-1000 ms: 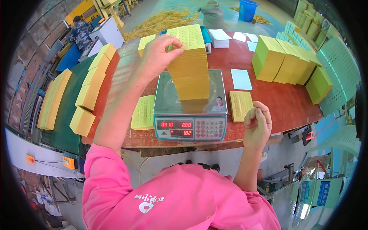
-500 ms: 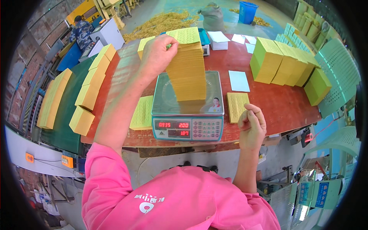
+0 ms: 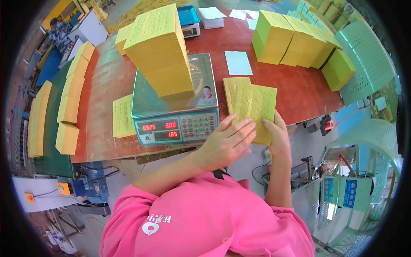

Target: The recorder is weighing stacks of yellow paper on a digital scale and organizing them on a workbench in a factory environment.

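Observation:
My right hand (image 3: pixel 278 135) is closed on the right edge of a few yellow embossed paper sheets (image 3: pixel 261 100), its thumb on top. The fingers of my left hand (image 3: pixel 229 143) are stretched out against the sheets' lower left edge. Under and behind these sheets, a low yellow pile (image 3: pixel 230 85) lies on the red table (image 3: pixel 295 96), partly covered. To the left stands a digital scale (image 3: pixel 199 92) with a steel pan and lit red digits. On its pan rises a tall stack of yellow embossed paper (image 3: pixel 160 55), leaning slightly.
Another low yellow pile (image 3: pixel 124 115) sits left of the scale. Yellow paper blocks (image 3: pixel 295 40) stand at the far right, and more (image 3: pixel 70 98) line the left side. A pale blue sheet (image 3: pixel 239 63) lies behind my hands. A second scale (image 3: pixel 188 28) stands beyond the stack.
My left hand has left the top of the tall stack and come down right to my right hand. A few yellow sheets are now in my right hand. The scale's readout differs, and the view has shifted.

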